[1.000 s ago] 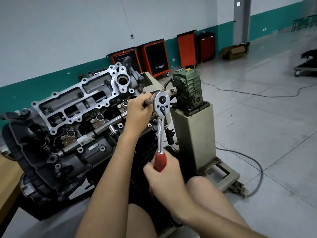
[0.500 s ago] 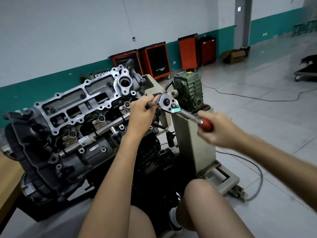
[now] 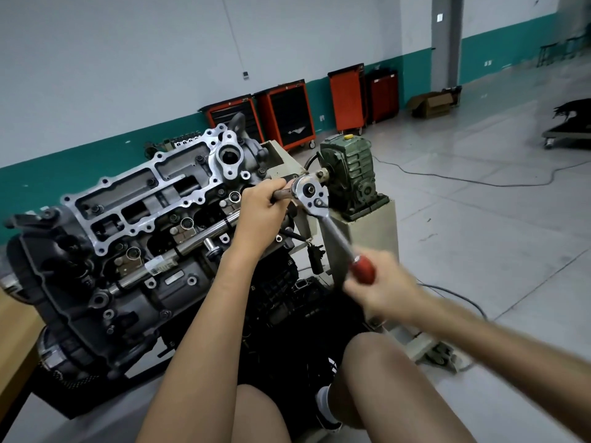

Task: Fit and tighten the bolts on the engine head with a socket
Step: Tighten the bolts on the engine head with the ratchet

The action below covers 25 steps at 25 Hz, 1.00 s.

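Left hand (image 3: 260,207): grips socket extension (image 3: 283,194) at engine head's (image 3: 153,174) right end.
Right hand (image 3: 383,289): grips ratchet (image 3: 332,231) handle.
Progress: mid-tightening; more bolts likely remain.

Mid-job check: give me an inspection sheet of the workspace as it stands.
Surface: beige stand carrying green gearbox.
Job's things: engine head tilted toward camera; ratchet at its right end.
Clutter: cardboard box by far wall.
Hands: left hand grips extension bar; right hand grips red handle, blurred.
Cables: black cable across floor.
Surroundings: orange tool cabinets along wall.
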Available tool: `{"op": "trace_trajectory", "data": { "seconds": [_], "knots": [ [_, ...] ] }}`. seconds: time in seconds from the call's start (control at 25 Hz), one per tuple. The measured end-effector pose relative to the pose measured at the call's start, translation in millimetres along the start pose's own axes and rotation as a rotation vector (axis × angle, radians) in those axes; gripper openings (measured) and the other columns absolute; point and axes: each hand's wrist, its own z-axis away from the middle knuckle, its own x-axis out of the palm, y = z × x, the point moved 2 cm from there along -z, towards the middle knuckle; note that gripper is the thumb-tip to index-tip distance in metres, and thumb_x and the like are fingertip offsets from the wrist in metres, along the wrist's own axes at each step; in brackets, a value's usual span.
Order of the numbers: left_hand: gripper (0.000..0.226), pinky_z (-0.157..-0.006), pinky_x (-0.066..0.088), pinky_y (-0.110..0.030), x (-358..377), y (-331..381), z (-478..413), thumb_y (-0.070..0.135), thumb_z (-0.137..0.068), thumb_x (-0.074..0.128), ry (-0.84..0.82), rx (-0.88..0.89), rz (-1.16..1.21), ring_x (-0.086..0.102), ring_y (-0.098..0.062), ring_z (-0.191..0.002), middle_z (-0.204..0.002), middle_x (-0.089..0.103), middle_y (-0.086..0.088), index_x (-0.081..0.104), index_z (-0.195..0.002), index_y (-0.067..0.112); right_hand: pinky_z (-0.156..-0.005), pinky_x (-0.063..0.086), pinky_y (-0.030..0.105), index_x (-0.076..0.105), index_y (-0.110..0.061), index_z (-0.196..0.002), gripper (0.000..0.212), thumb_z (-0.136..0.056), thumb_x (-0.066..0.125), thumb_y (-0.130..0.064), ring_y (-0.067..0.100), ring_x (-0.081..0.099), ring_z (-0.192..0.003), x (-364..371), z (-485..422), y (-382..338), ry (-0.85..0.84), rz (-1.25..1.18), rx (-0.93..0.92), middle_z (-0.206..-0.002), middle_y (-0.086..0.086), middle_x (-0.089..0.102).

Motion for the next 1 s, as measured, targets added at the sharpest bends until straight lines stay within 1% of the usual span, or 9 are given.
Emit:
{"op": "trace_trajectory", "data": {
  "seconds": [0.12, 0.2, 0.32, 0.48, 0.6, 0.72, 0.84, 0.92, 1.0],
  "knots": [
    [0.030, -0.048, 0.023, -0.016, 1.4, -0.1, -1.7, 0.014, -0.082, 0.046, 0.005, -0.007, 0.009, 0.031, -0.004, -0.051, -0.054, 0.044, -0.013, 0.051, -0.063, -0.009, -0.048, 0.030, 0.017, 0.043, -0.023, -0.070, 0.025, -0.079, 0.061, -0.009, 0.006, 0.041, -0.044, -70.0, -51.0, -2.5, -0.007, 0.506, -0.214, -0.051, -0.010, 0.039],
    [0.030, -0.047, 0.026, -0.012, -1.4, -4.1, 0.3, 0.009, -0.086, 0.047, 0.019, -0.005, 0.020, 0.037, 0.000, -0.048, -0.054, 0.045, -0.013, 0.051, -0.064, -0.011, -0.047, 0.029, 0.014, 0.041, -0.026, -0.069, 0.022, -0.077, 0.059, -0.015, 0.005, 0.041, -0.044, -72.4, -59.1, -6.5, 0.041, 0.548, -0.262, -0.051, -0.011, 0.039],
    [0.025, -0.046, 0.026, -0.013, -3.2, -6.0, 3.1, -0.001, -0.084, 0.046, 0.027, -0.011, 0.026, 0.035, -0.001, -0.049, -0.053, 0.044, -0.015, 0.046, -0.061, -0.009, -0.046, 0.030, 0.020, 0.036, -0.030, -0.064, 0.042, -0.077, 0.065, -0.002, 0.007, 0.038, -0.043, -19.6, -18.1, -4.0, 0.131, 0.232, -0.082, -0.051, -0.009, 0.037],
    [0.024, -0.048, 0.031, -0.019, 0.6, -7.3, 2.0, -0.010, -0.082, 0.054, 0.046, -0.036, -0.010, 0.036, -0.002, -0.051, -0.055, 0.048, -0.017, 0.045, -0.059, -0.007, -0.042, 0.030, 0.023, 0.039, -0.023, -0.060, 0.028, -0.072, 0.059, -0.007, 0.007, 0.032, -0.042, 88.6, 23.2, -34.2, 0.258, -0.458, 0.170, -0.048, -0.009, 0.034],
    [0.022, -0.046, 0.033, -0.028, -1.9, -9.7, 1.8, -0.011, -0.084, 0.055, 0.026, -0.040, -0.004, 0.040, -0.006, -0.052, -0.060, 0.050, -0.025, 0.048, -0.063, -0.011, -0.041, 0.031, 0.023, 0.039, -0.024, -0.059, 0.019, -0.066, 0.053, -0.015, 0.013, 0.033, -0.040, 129.4, 24.1, -61.8, 0.251, -0.709, 0.253, -0.045, -0.008, 0.033],
    [0.023, -0.049, 0.033, -0.033, -3.3, -11.0, 0.8, -0.008, -0.082, 0.053, 0.007, -0.034, -0.016, 0.039, -0.019, -0.054, -0.059, 0.050, -0.025, 0.046, -0.060, -0.008, -0.042, 0.031, 0.018, 0.038, -0.023, -0.059, 0.023, -0.067, 0.056, -0.012, 0.003, 0.031, -0.041, 73.8, 22.3, -34.4, 0.163, -0.393, 0.151, -0.046, -0.010, 0.037],
    [0.021, -0.047, 0.025, -0.017, -3.6, -5.9, 1.7, 0.000, -0.080, 0.044, -0.003, 0.001, 0.001, 0.031, -0.003, -0.050, -0.054, 0.044, -0.014, 0.043, -0.059, -0.005, -0.049, 0.033, 0.025, 0.038, -0.025, -0.062, 0.036, -0.075, 0.063, -0.003, 0.007, 0.037, -0.045, -19.1, -13.9, -3.4, -0.002, 0.164, -0.061, -0.051, -0.010, 0.040],
    [0.023, -0.047, 0.025, -0.016, -2.5, -4.7, 1.5, 0.002, -0.082, 0.045, -0.003, 0.002, 0.016, 0.031, -0.003, -0.050, -0.054, 0.043, -0.012, 0.045, -0.061, -0.006, -0.049, 0.030, 0.017, 0.036, -0.028, -0.065, 0.034, -0.076, 0.063, -0.011, 0.004, 0.040, -0.045, -66.5, -48.6, -6.3, -0.015, 0.489, -0.189, -0.051, -0.010, 0.040],
    [0.025, -0.047, 0.024, -0.016, -2.2, -6.0, 1.8, 0.002, -0.086, 0.046, 0.010, -0.012, 0.010, 0.031, -0.003, -0.051, -0.054, 0.042, -0.014, 0.047, -0.063, -0.008, -0.048, 0.029, 0.011, 0.034, -0.030, -0.065, 0.033, -0.074, 0.062, -0.016, 0.003, 0.043, -0.046, -77.1, -61.9, -7.9, 0.029, 0.567, -0.244, -0.051, -0.011, 0.039]
  ]
}}
